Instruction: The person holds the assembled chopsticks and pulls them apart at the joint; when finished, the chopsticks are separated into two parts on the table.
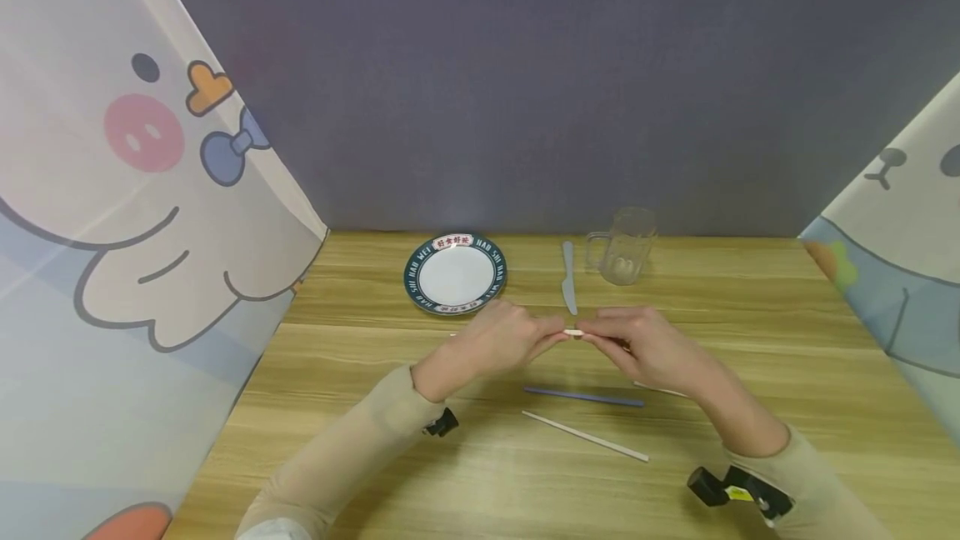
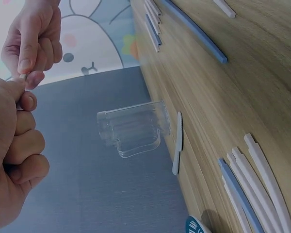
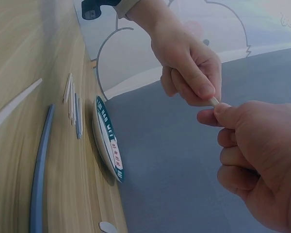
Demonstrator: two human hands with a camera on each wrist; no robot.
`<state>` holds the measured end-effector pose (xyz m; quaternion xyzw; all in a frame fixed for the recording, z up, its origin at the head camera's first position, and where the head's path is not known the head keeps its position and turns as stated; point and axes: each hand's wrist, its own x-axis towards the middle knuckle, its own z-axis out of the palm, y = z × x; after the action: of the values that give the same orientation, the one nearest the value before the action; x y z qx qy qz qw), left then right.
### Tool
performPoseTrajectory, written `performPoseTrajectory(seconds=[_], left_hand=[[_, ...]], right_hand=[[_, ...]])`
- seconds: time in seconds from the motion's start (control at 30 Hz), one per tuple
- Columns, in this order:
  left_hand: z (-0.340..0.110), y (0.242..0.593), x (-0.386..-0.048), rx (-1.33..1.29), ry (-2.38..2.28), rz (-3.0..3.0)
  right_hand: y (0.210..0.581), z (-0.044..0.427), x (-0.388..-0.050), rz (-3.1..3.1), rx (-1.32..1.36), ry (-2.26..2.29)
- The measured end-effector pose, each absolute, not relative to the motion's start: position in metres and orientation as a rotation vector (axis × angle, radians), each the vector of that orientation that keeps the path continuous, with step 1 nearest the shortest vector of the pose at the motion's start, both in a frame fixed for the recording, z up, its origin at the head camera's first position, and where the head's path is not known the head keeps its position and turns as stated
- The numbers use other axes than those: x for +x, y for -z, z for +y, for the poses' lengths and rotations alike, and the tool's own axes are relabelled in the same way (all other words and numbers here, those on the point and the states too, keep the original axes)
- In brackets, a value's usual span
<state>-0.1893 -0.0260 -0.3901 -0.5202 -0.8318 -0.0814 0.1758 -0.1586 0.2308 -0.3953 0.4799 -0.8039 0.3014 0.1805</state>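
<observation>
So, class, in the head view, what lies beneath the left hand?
A thin white tip shows beside the left hand; the hand hides the rest. The left wrist view reveals white sticks and a blue stick there.

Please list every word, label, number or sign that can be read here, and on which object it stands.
"HAO SHI HAO WEI": on the dark-green-rimmed plate.
"好食好味": in red, on the plate's far panel.
Near panel: too blurred to read.
Yellow label on the right wrist camera: too small to read.

Left grip (image 2: 12, 150) and right grip (image 2: 36, 41) pinch a pale piece (image 2: 23, 76); a mug (image 2: 133, 121) stands upright.
</observation>
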Motion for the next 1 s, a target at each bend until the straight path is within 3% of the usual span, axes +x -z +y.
performPoseTrajectory(seconds=[1.0], left_hand=[[-0.0296, 0.3931, -0.1897, -1.543, 0.349, -2.444]], right_hand=[[0.4024, 0.2278, -0.1593, -2.263, 1.343, -0.882]])
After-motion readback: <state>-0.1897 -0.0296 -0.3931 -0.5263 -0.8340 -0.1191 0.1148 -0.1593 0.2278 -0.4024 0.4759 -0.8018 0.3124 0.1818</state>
